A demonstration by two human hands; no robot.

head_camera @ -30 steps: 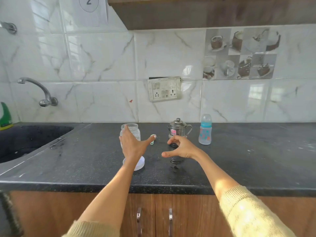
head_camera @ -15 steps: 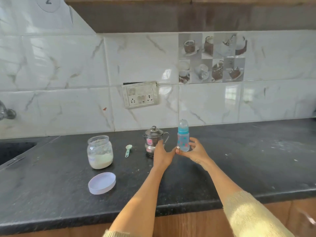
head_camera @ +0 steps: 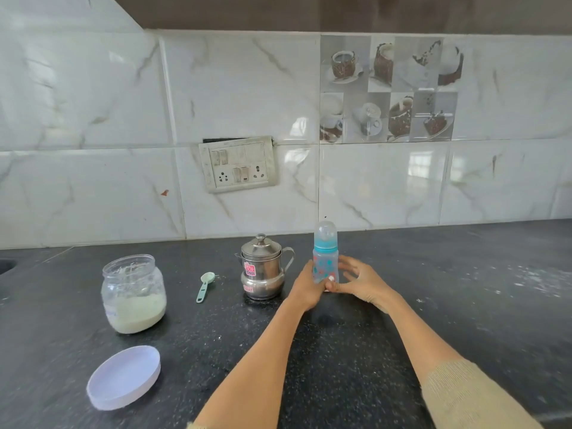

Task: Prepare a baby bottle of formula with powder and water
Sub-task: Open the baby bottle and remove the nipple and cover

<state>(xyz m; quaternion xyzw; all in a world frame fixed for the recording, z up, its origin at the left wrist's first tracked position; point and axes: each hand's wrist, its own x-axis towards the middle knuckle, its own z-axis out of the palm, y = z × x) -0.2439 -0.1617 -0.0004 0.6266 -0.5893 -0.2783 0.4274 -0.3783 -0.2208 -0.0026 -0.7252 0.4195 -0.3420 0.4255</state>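
A small baby bottle (head_camera: pixel 325 258) with a blue collar and clear cap stands upright on the black counter (head_camera: pixel 340 351). My left hand (head_camera: pixel 306 287) grips its lower left side. My right hand (head_camera: pixel 360 281) curls round its lower right side, thumb at the base. To the left stands a lidded steel jug (head_camera: pixel 262 269). A pale green scoop (head_camera: pixel 205 286) lies beside it. Further left is an open clear jar (head_camera: pixel 133 294) holding white powder, with its white lid (head_camera: pixel 123 377) lying in front.
The tiled wall with a switch panel (head_camera: pixel 238 164) runs behind the counter. A sink corner (head_camera: pixel 4 266) shows at the far left edge. White specks are scattered on the counter at the right (head_camera: pixel 532 281).
Both hands moved from near the jar and jug to the baby bottle and closed round its lower part. The camera swung right and closer.
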